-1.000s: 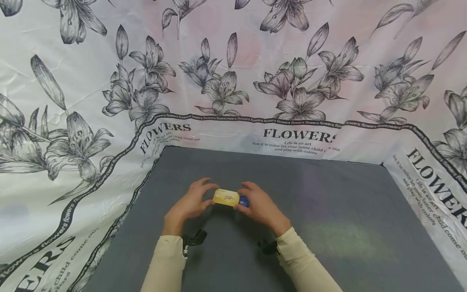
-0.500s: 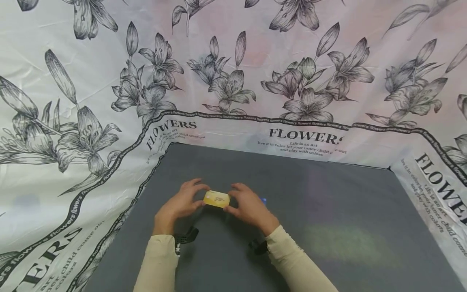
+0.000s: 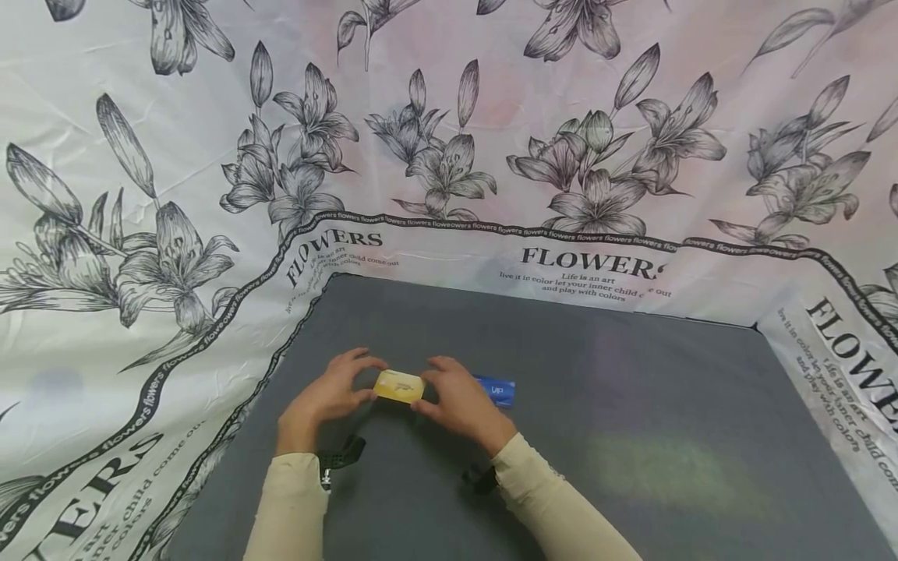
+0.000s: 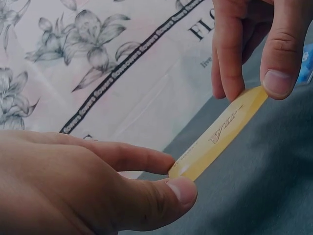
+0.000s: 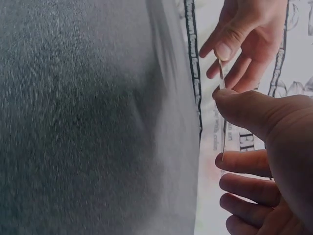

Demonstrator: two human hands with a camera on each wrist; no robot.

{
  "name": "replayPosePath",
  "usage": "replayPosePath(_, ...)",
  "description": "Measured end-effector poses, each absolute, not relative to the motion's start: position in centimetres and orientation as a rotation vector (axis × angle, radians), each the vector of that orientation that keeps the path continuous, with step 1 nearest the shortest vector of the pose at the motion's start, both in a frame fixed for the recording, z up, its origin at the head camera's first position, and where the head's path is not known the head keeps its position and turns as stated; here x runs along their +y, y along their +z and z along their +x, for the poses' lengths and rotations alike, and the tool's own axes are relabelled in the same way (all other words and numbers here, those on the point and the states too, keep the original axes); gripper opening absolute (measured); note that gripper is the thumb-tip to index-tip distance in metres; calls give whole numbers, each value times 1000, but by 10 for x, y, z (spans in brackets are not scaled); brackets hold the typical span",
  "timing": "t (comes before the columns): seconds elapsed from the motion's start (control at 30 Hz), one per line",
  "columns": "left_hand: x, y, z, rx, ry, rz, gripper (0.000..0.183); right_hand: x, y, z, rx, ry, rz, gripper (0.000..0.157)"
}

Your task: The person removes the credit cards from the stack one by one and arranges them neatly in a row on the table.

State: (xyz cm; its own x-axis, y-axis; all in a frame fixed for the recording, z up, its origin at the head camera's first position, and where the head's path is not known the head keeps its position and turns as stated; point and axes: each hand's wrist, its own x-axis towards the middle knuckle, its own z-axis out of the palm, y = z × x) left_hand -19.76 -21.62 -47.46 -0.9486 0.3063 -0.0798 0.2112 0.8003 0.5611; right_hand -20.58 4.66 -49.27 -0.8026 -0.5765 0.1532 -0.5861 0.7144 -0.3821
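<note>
A thin yellow card (image 3: 400,386) is held up above the dark table, with small print on its face. My left hand (image 3: 324,403) pinches its left end between thumb and fingers. At the other end, my right hand (image 3: 459,403) grips it the same way. Up close in the left wrist view, the card (image 4: 220,132) lies tilted between both thumbs. Seen almost edge-on in the right wrist view, the card (image 5: 224,128) is very thin. A blue card (image 3: 500,392) with white lettering lies just beyond my right hand, which partly hides it.
The dark grey table (image 3: 617,452) spreads out on all sides of the hands. White cloth (image 3: 449,257) printed with lilies and lettering hangs along the back and both sides.
Both hands have shifted left in view, carrying the yellow card away from the blue card. More of the blue card now shows to the right of my right hand. The head view has turned slightly.
</note>
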Motion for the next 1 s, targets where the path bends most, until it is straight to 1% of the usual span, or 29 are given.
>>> replayPosePath(0.4,-237,-482,-195,2841,832,409,42,26,-497,-206,-2881,602,971,49)
replayPosePath(1.0,-252,-487,-189,2849,820,363,42,3,-510,-205,-2886,541,969,50)
